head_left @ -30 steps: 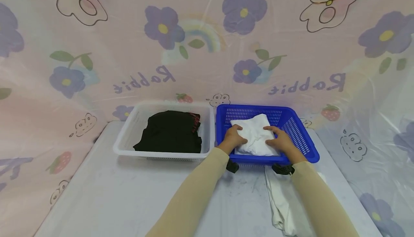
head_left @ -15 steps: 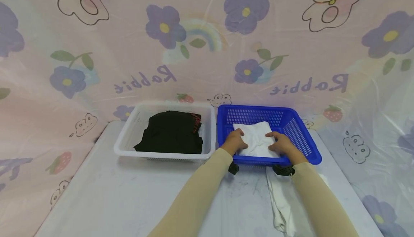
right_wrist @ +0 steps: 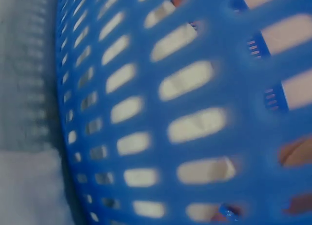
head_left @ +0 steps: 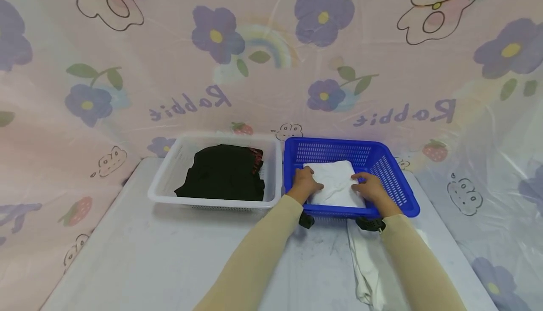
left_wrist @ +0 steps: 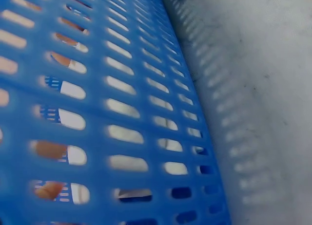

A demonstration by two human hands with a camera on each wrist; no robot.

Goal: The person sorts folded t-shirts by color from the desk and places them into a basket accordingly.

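A folded white garment (head_left: 335, 184) lies fairly flat in the blue basket (head_left: 348, 143). My left hand (head_left: 305, 183) rests at its left edge, with the thumb on the top surface. On the opposite side my right hand (head_left: 370, 188) touches the right edge with its thumb and fingertips. Both wrists cross the basket's near rim. In the left wrist view, the slotted basket wall (left_wrist: 97, 103) stands before the hand, so only bits of fingers and white cloth show through. Much the same blocks the right wrist view, where the basket wall (right_wrist: 146, 59) fills most of the frame.
Left of the blue basket stands a white basket (head_left: 163, 179) holding a folded black garment (head_left: 225, 174) with a red patterned edge. Another white cloth (head_left: 366, 273) lies on the table (head_left: 169, 259) under the right forearm. A printed curtain (head_left: 263, 89) hangs close behind the baskets.
The white garment has come down and towards me in the blue basket and lies flatter, with fewer wrinkles. My left hand has shifted slightly left, to the garment's edge.
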